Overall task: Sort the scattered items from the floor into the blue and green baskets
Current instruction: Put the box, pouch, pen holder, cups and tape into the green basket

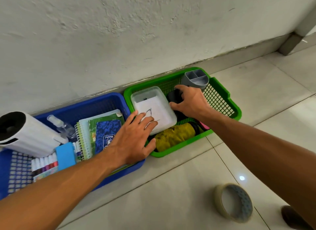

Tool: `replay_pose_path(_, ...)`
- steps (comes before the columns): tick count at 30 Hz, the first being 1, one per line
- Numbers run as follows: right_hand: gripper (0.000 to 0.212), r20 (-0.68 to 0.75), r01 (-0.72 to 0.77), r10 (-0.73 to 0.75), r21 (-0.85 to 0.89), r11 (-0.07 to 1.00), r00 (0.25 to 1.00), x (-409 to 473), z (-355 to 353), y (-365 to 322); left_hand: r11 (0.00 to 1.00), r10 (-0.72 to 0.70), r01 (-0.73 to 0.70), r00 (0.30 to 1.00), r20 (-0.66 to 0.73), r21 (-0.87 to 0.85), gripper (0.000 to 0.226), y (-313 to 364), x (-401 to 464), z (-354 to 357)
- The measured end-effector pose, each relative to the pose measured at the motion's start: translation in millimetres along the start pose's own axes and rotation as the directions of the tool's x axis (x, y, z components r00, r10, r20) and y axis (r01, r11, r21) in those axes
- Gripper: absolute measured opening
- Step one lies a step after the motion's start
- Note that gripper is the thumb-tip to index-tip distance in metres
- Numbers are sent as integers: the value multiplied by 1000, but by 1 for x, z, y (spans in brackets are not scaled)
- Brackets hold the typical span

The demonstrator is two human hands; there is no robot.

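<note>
1. Head cam looks down at two baskets set side by side against the wall: blue basket (109,99) on the left, green basket (220,86) on the right.
2. Left hand (131,140) lies flat w/ straight fingers on the clear plastic container (153,108), which sits inverted in the green basket's left half. Grip released, pressing only, nothing held.
3. Right hand (189,101) reaches into the green basket, fingers curled over a black object (174,97); prob. grasping it, but contact is partly hidden.
4. Also in green: grey divided organizer (196,78) at the far corner, yellow cloth bundle (174,135) near the front edge.
5. Blue basket holds notebooks (102,132), spray bottle (61,125), marker set (45,163), a white cylindrical device (29,135).
6. Tape roll (233,202) is on the floor (171,195), well apart from both baskets, near the right forearm; not yet sorted.
7. Handling, my read: the tape roll looks light and stiff, rolls if set on edge. Best hold is a pinch through the centre hole, or across the rim, then lay it flat.
8. Container looks light, thin, smooth; could slide under a flat palm, so take it by the sides.
</note>
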State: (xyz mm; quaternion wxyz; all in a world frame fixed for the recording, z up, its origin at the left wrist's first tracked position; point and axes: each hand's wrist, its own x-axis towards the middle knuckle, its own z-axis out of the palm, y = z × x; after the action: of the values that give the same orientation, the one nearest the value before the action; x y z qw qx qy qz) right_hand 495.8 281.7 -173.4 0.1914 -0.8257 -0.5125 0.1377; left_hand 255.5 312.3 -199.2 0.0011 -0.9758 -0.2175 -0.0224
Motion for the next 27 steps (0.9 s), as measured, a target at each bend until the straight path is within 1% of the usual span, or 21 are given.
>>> replay_pose_path(6,67,203,-159,135,102,982,970,6,7,14,1000,-2,2,1000,-5,-7,58,1,2,2)
replay_pose_path(8,64,245,-190,157,120,974,957,7,5,18,1000,-1,1,1000,-6,-9,58,1,2,1)
replay_pose_path(10,59,290,-166,151,27,986,945,5,4,19,1000,1,-1,1000,-8,-12,58,1,2,1)
replay_pose_path(12,52,314,-89,111,-86,992,943,0,4,19,1000,3,-3,1000,-3,-14,57,2,3,0)
replay_pose_path(14,50,328,-64,99,-117,991,939,-5,4,19,1000,2,-2,1000,4,-15,57,2,3,-1)
replay_pose_path(16,54,348,-63,105,-131,989,932,-10,2,21,1000,3,-2,1000,10,-13,57,2,2,-2)
replay_pose_path(17,57,348,-63,108,-139,988,931,-12,0,23,1000,4,-4,1000,13,-8,57,3,2,-2)
replay_pose_path(19,62,302,-51,91,-139,989,949,-18,-8,28,1000,7,-7,1000,15,1,56,3,2,-3)
replay_pose_path(22,56,214,-34,54,-100,994,975,-31,-29,37,1000,16,-16,1000,17,13,57,5,2,-4)
replay_pose_path(24,54,189,-25,40,-83,996,981,-41,-45,44,999,24,-25,1000,13,23,57,5,3,-4)
replay_pose_path(27,55,176,-8,27,-110,994,984,-68,-67,57,999,45,-45,999,7,31,58,7,3,-3)
